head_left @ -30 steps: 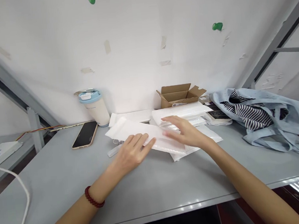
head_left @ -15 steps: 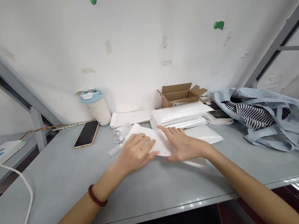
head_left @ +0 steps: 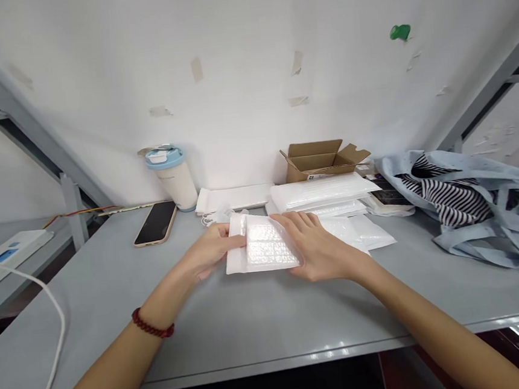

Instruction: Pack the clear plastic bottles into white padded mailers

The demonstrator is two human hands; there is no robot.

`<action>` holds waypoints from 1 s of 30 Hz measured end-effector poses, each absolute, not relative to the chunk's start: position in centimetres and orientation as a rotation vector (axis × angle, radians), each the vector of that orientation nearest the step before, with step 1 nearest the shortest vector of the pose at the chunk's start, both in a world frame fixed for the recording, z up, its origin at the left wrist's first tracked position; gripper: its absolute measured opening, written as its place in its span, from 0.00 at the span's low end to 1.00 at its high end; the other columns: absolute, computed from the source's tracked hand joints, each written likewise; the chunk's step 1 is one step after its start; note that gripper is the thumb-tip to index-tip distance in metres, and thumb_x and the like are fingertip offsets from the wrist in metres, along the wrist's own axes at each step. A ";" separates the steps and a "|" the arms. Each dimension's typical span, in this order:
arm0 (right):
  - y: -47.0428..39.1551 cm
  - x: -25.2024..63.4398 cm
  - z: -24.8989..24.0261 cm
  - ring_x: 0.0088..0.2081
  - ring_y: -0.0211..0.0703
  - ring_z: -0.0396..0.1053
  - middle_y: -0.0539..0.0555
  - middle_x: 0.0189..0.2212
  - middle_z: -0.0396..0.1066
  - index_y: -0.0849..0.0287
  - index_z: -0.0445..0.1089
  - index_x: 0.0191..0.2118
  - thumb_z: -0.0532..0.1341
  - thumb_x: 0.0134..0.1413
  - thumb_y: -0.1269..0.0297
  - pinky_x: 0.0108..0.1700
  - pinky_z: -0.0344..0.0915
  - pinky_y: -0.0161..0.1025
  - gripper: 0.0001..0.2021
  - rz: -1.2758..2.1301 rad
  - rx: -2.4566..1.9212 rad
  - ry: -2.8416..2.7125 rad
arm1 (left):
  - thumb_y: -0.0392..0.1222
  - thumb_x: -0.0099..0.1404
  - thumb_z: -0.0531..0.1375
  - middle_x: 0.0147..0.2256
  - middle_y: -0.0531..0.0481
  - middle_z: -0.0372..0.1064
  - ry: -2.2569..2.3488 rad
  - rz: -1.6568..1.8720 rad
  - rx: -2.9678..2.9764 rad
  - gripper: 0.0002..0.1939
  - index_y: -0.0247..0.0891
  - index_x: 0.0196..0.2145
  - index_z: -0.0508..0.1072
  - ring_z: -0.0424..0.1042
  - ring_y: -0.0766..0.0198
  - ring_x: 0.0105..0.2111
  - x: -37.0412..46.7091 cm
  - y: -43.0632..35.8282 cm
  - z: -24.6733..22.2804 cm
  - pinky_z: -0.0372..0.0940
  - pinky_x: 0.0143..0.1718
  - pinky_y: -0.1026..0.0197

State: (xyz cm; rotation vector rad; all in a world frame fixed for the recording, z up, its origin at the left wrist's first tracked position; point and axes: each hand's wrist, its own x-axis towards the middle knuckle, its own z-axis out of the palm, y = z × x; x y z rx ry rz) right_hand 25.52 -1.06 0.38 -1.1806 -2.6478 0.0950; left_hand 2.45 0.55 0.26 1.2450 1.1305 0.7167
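Note:
Between my hands is a white bubble mailer [head_left: 270,245], raised over the middle of the grey table with its bubbled face turned toward me. My left hand [head_left: 214,247] pinches its left end, thumb on the front and fingers behind. Around its right end my right hand [head_left: 313,245] is closed, the fingers over the top edge and the thumb low down. More white bubble mailers [head_left: 323,192] lie stacked just behind my right hand. Partly hidden behind the held mailer are small white corded items [head_left: 218,216].
A phone [head_left: 155,223] and a blue-lidded cup [head_left: 174,178] stand at the back left. An open cardboard box [head_left: 320,160] is behind the stack. At the right lies a light blue cloth bag [head_left: 467,231]. A power strip [head_left: 11,258] with a white cable sits far left.
The bubble mailer has been turned and lifted toward me. My left hand has shifted from over its front to a pinch on its left end. The view has tilted slightly.

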 end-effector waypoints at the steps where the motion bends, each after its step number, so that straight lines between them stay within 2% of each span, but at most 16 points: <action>1: -1.2 25.3 0.4 0.49 0.59 0.55 0.65 0.51 0.57 0.61 0.44 0.62 0.61 0.40 0.61 0.50 0.54 0.54 0.42 0.075 -1.170 -2.646 | 0.38 0.49 0.64 0.29 0.48 0.75 1.126 0.732 1.240 0.13 0.35 0.34 0.76 0.72 0.60 0.29 3.1 0.3 0.0 0.65 0.28 0.63; 5: -1.4 24.8 0.1 0.49 0.59 0.56 0.66 0.51 0.59 0.62 0.45 0.62 0.60 0.43 0.59 0.48 0.54 0.53 0.40 -0.016 -1.138 -2.612 | 0.39 0.50 0.63 0.29 0.49 0.73 1.222 0.774 1.277 0.10 0.35 0.32 0.74 0.71 0.62 0.28 4.9 -0.5 -1.1 0.61 0.26 0.65; 10: -1.0 24.7 -0.5 0.49 0.57 0.59 0.65 0.50 0.63 0.65 0.50 0.59 0.59 0.45 0.64 0.49 0.52 0.51 0.34 -0.100 -1.089 -2.594 | 0.41 0.53 0.60 0.26 0.53 0.71 1.263 0.765 1.411 0.07 0.36 0.29 0.73 0.68 0.64 0.26 5.3 -0.5 -1.5 0.60 0.25 0.66; 14: -0.1 25.6 -0.2 0.44 0.51 0.64 0.59 0.43 0.70 0.61 0.60 0.51 0.58 0.45 0.70 0.46 0.52 0.46 0.23 -0.087 -1.170 -2.610 | 0.51 0.56 0.58 0.18 0.54 0.65 1.408 0.763 1.637 0.15 0.35 0.23 0.71 0.62 0.67 0.18 3.9 0.4 -0.8 0.55 0.21 0.65; 17: 0.6 26.6 0.2 0.44 0.50 0.66 0.58 0.41 0.71 0.60 0.63 0.48 0.57 0.48 0.70 0.45 0.53 0.44 0.18 -0.108 -1.274 -2.590 | 0.55 0.60 0.52 0.18 0.54 0.64 1.513 0.772 1.791 0.20 0.36 0.23 0.71 0.59 0.68 0.18 2.1 1.2 -0.1 0.54 0.22 0.65; 22: 1.0 27.5 0.4 0.47 0.52 0.65 0.58 0.44 0.70 0.60 0.63 0.50 0.58 0.48 0.70 0.46 0.55 0.44 0.19 -0.130 -1.382 -2.593 | 0.54 0.60 0.52 0.15 0.54 0.55 1.709 0.395 2.165 0.21 0.38 0.16 0.62 0.54 0.67 0.18 0.3 1.5 -0.1 0.45 0.21 0.63; 25: 0.8 27.3 0.3 0.46 0.52 0.66 0.58 0.43 0.70 0.59 0.64 0.49 0.58 0.49 0.70 0.45 0.56 0.43 0.18 -0.110 -1.415 -2.632 | 0.54 0.59 0.52 0.15 0.54 0.52 1.750 0.179 2.256 0.22 0.40 0.14 0.56 0.52 0.66 0.17 1.0 0.9 -0.6 0.44 0.21 0.62; 30: 0.7 26.8 0.1 0.45 0.52 0.66 0.59 0.42 0.70 0.59 0.64 0.48 0.59 0.50 0.69 0.44 0.57 0.44 0.17 -0.062 -1.463 -2.683 | 0.47 0.54 0.53 0.14 0.55 0.44 1.769 0.171 2.171 0.21 0.40 0.12 0.48 0.45 0.68 0.16 2.6 0.1 -1.0 0.40 0.20 0.61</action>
